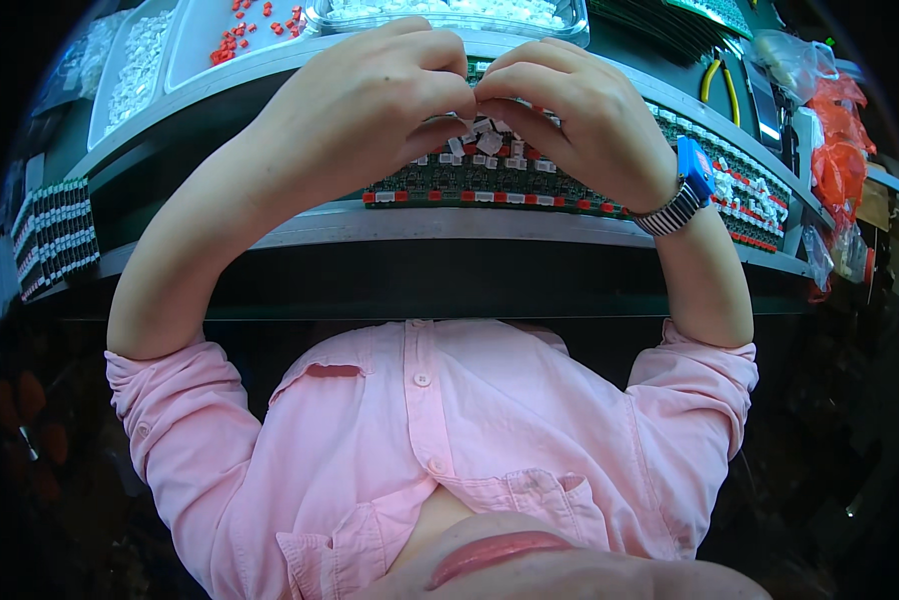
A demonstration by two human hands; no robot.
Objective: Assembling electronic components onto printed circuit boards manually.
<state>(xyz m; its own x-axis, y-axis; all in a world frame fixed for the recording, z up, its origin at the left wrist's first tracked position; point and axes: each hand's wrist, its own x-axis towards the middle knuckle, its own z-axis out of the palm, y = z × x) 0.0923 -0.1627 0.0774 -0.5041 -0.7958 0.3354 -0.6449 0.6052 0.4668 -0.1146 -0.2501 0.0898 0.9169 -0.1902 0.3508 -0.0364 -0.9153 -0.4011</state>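
My left hand (400,90) and my right hand (595,120) meet over a green circuit board panel (450,183), their fingertips almost touching. The fingers of both hands are bent and pinched together. Whatever sits between the tips is too small or too covered to make out. Just below the fingertips lies a small heap of loose white connectors (489,141) on the panel. Red and white parts line the panel's near edge. The right wrist carries a striped band with a blue device (696,170). The hands cover much of the panel's middle.
A metal rail (410,225) runs along the near edge. Behind stand a clear tray (450,18) of white parts and a white bin (195,55) with red parts. Yellow-handled pliers (711,82) lie right, near red plastic bags (838,150). Stacked boards (57,238) stand left.
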